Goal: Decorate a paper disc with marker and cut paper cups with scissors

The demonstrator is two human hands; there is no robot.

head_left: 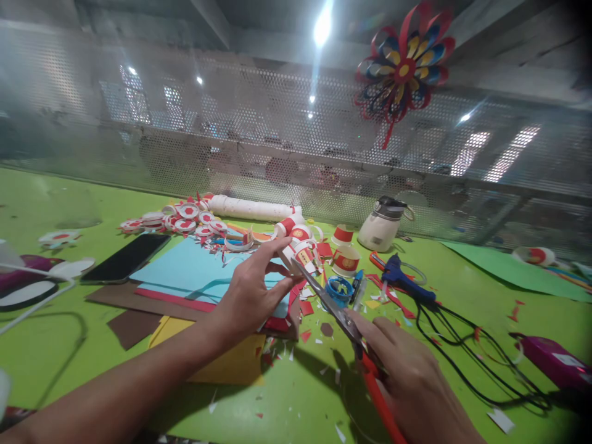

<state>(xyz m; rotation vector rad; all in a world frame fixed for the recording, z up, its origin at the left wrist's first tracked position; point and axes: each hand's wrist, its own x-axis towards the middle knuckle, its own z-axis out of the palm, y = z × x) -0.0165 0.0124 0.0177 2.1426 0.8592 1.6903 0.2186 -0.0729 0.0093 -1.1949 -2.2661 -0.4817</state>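
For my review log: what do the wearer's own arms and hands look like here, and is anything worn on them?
Both the left hand and the right hand are bare, with no gloves. The left forearm shows no sleeve, watch or bracelet. No ring or marking can be made out, though some right-hand fingers are hidden.

Above the surface [28,200], aslant toward its far edge: red-handled scissors [340,316], with tips at a white paper piece [287,254].
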